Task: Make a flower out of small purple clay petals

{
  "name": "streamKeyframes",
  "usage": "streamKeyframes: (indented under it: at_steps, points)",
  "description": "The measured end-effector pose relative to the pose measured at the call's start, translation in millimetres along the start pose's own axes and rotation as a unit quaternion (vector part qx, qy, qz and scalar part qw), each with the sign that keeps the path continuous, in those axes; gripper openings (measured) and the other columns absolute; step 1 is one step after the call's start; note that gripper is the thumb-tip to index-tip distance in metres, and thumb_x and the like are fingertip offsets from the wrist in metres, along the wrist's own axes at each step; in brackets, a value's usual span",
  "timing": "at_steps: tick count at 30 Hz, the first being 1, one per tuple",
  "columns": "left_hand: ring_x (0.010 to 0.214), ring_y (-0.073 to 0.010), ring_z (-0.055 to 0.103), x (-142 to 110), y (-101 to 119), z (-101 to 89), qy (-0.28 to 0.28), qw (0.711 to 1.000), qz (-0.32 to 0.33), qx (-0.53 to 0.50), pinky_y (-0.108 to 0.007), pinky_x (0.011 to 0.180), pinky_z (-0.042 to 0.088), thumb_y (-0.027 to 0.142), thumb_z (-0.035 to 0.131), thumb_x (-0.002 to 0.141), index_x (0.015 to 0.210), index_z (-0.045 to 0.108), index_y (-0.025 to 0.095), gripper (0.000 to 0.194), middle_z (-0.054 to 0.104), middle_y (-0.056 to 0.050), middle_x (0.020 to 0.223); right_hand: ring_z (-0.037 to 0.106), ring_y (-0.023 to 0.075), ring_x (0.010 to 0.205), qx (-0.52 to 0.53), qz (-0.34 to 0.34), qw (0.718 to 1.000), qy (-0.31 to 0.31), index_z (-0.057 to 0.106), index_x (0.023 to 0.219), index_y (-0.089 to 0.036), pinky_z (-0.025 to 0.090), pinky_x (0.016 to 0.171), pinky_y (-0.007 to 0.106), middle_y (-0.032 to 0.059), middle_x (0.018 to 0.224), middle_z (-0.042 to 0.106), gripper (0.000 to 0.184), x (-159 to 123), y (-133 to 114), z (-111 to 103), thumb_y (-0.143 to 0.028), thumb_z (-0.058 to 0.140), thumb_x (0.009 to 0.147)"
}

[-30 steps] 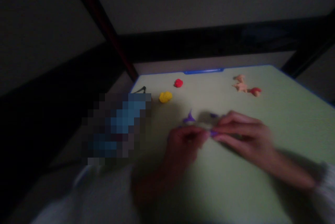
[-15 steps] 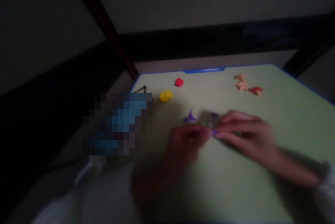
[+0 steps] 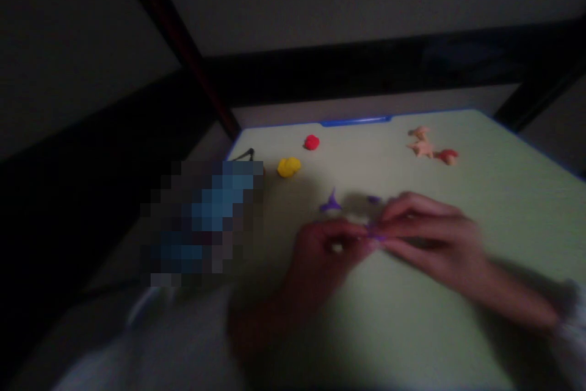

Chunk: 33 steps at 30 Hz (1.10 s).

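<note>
Here: one purple piece (image 3: 378, 238), pinched by the fingertips of your left hand (image 3: 323, 260) and your right hand (image 3: 439, 237), between them over the desk (image 3: 394, 324); its long axis too blurred to tell. Beyond: one spiked purple scrap (image 3: 332, 203), nearer your left; one small purple bit (image 3: 374, 199), nearer your right.

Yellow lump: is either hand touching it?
No, the yellow lump lies on the tabletop apart from both hands; the left hand and right hand meet at a small purple piece.
</note>
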State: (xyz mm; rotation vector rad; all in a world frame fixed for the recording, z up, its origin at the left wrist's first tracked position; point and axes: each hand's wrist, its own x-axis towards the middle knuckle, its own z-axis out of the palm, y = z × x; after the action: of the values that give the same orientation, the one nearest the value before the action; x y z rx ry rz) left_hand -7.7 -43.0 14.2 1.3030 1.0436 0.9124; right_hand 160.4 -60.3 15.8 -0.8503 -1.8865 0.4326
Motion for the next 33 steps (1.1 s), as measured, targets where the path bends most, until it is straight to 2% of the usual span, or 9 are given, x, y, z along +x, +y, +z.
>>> streamKeyframes:
  at_steps: [5,9,16,21,24,29,33]
  points:
    - [0.038,-0.0046,0.035,-0.1,1.2,-0.4,-0.017,0.999,-0.032,-0.028,-0.018,0.037,0.027,0.025,0.072,0.057,0.067,0.069,0.017,0.013,0.049,0.006,0.044,0.06,0.0125,0.07,0.018,0.01,1.0,0.006,0.071,0.091,-0.023,0.048,0.052,0.023,0.0038,0.079,0.061,0.015,-0.8,-0.9,1.1,-0.018,0.062,0.081]
    - [0.039,-0.0055,0.036,0.9,1.9,-0.3,-0.03,0.999,-0.018,-0.004,-0.017,0.037,0.028,0.025,0.071,0.06,0.061,0.067,0.016,0.01,0.047,0.006,0.042,0.059,0.0119,0.068,0.017,-0.001,1.0,0.001,0.071,0.09,-0.022,0.047,0.052,0.023,0.0038,0.079,0.06,0.014,-1.6,-1.3,1.0,-0.017,0.062,0.081]
    - [0.046,-0.0064,0.043,-1.2,-0.3,-2.3,-0.023,0.996,0.078,0.034,-0.016,0.04,0.032,0.022,0.07,0.063,0.062,0.069,0.016,0.007,0.053,0.002,0.053,0.061,0.0141,0.075,-0.006,0.004,1.0,0.017,0.07,0.094,-0.023,0.051,0.058,0.025,0.0037,0.08,0.062,0.017,-2.2,-0.7,2.4,-0.018,0.064,0.079]
    - [0.044,-0.0051,0.042,-3.9,0.5,-5.3,-0.031,0.976,0.184,0.111,-0.016,0.042,0.033,0.019,0.069,0.068,0.063,0.07,0.016,0.005,0.05,0.004,0.049,0.059,0.0118,0.071,-0.013,-0.026,1.0,0.002,0.07,0.093,-0.021,0.049,0.056,0.023,0.0037,0.08,0.06,0.016,-2.7,-3.6,1.2,-0.016,0.06,0.081]
    - [0.043,-0.0054,0.043,-4.1,0.9,-5.9,-0.034,0.968,0.211,0.133,-0.016,0.042,0.034,0.021,0.068,0.069,0.064,0.07,0.016,0.007,0.052,0.003,0.05,0.058,0.0111,0.07,-0.024,-0.044,0.999,-0.002,0.069,0.094,-0.022,0.048,0.055,0.022,0.003,0.08,0.059,0.017,-3.0,-5.7,-0.6,-0.016,0.059,0.083]
    - [0.043,-0.006,0.042,-3.6,1.4,-4.7,-0.032,0.967,0.205,0.145,-0.017,0.042,0.033,0.024,0.07,0.067,0.057,0.067,0.016,0.013,0.05,0.003,0.048,0.059,0.0119,0.071,-0.057,-0.075,0.995,-0.031,0.07,0.093,-0.02,0.05,0.055,0.022,0.0044,0.081,0.06,0.016,-0.9,-7.9,-4.6,-0.017,0.056,0.085]
    - [0.044,-0.0061,0.042,-3.4,-1.2,-3.1,-0.051,0.979,0.16,0.114,-0.017,0.042,0.033,0.026,0.069,0.067,0.056,0.066,0.016,0.015,0.05,0.003,0.049,0.059,0.0122,0.072,-0.073,-0.094,0.992,-0.045,0.069,0.09,-0.018,0.052,0.056,0.023,0.0045,0.08,0.059,0.016,0.4,-8.2,-5.9,-0.019,0.054,0.086]
